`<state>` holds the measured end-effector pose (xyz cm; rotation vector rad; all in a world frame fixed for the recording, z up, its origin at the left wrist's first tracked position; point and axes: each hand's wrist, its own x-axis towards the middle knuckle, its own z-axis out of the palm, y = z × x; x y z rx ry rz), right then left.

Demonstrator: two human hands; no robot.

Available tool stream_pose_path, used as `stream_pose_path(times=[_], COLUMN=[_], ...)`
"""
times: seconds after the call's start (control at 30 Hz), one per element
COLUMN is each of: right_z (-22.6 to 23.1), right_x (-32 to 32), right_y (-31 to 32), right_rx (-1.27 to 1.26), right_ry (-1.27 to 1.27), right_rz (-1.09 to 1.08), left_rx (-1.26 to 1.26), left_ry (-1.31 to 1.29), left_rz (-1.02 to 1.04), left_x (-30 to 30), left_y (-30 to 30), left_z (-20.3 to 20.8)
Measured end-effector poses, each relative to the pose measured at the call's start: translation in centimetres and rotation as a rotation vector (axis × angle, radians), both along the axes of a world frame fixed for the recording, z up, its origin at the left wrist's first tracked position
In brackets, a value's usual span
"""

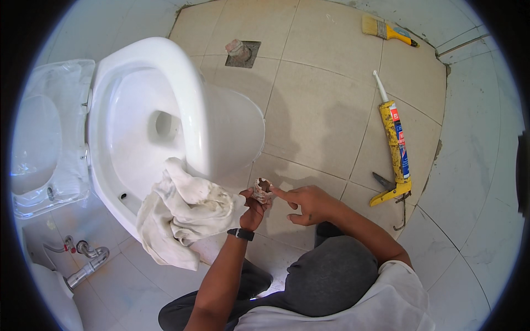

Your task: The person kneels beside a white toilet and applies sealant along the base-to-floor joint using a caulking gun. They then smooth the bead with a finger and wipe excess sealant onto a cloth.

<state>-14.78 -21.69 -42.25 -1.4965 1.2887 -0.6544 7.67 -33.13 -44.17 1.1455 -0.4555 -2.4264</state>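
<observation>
In front of the toilet base my left hand [254, 212], with a black watch on its wrist, closes its fingers around a small whitish-and-brown piece [263, 189]. This piece looks rough and hollow, with a brown inside; I cannot make out what it is. From the right, my right hand [310, 204] reaches its stretched index finger to the piece's edge, the thumb held apart from it. A crumpled white cloth [190, 209] hangs over the toilet rim, just left of my left hand. The white toilet bowl [193, 105] stands with its seat and lid [55, 138] raised.
A yellow caulking gun [395, 149] with a sealant tube lies on the beige tiles at right. Beyond it lies a yellow-handled paintbrush [389, 33]. A rough lump [236, 48] sits at the dark floor drain [248, 58]. Metal pipework [91, 262] runs at lower left.
</observation>
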Motion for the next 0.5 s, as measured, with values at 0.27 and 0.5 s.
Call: stream_pose_path(times=[0.27,0.5], right_z=[-0.3,-1.6], right_x=[-1.1,-1.6], right_y=[0.7,2.1], right_rx=[-0.034,0.118], right_ry=[-0.062,-0.344], right_rz=[0.002,0.031], left_rx=[0.059,0.075], left_ry=[-0.006,-0.032], left_rz=[-0.023,0.006], left_x=[0.0,1.0], left_y=[0.5,0.8], left_z=[-0.7,-0.3])
